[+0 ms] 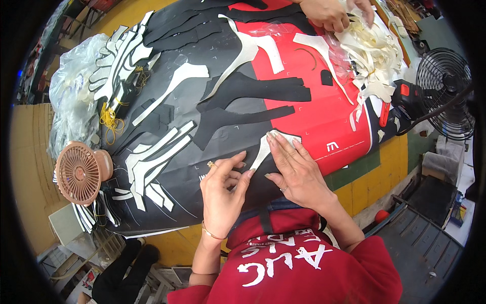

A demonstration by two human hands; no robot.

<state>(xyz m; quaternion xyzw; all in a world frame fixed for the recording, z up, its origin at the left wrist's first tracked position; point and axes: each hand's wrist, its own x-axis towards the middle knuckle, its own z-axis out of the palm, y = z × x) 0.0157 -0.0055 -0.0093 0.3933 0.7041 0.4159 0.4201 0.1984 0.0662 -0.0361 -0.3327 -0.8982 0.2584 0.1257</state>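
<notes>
A white, curved cut piece of sheet material with a thin dark edge lies on the mat in front of me. My right hand rests flat over its wide end, fingers stretched out and covering part of it. At the narrow tip, my left hand is curled, its thumb and bent fingers closed at the piece. Just beyond are black cut pieces. Narrow white pieces with dark edges lie left of my left hand. Farther off are larger white curved pieces.
A small pink fan stands at the left edge, near clear plastic bags and yellow string. On the right are a black fan, a red-handled tool and a pile of cream scraps. Another person's hands work at the far side.
</notes>
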